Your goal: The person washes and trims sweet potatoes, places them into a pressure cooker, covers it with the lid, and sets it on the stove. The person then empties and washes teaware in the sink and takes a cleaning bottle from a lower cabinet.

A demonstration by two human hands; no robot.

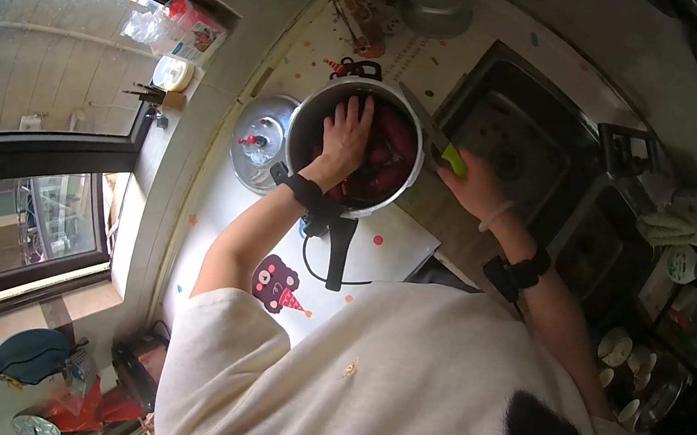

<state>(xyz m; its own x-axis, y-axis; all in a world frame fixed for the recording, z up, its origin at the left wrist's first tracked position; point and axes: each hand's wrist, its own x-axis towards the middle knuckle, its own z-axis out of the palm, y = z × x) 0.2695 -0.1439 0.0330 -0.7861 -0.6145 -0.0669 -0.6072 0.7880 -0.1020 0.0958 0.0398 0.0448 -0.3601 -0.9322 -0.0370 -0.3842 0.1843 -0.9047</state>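
Observation:
My left hand (346,135) reaches into a pressure cooker pot (417,166), its fingers stretched out and resting against the inside or the contents. Several dark red-purple roots, which look like sweet potatoes (395,137), lie in the pot to the right of this hand. To the right of the pot, my right hand (477,187) is closed around the green handle of a knife (453,159). Its blade points away, up and left past the pot's rim. The pot's metal lid (248,155), with red parts on top, lies left of the pot.
A wooden cutting board (427,208) lies between the pot and the double sink (511,144). Behind stands a round lidded metal pot (437,2). The cooker's black handle (340,253) sticks out toward me. Cups and bowls (615,346) sit at the right; a window (58,64) is at left.

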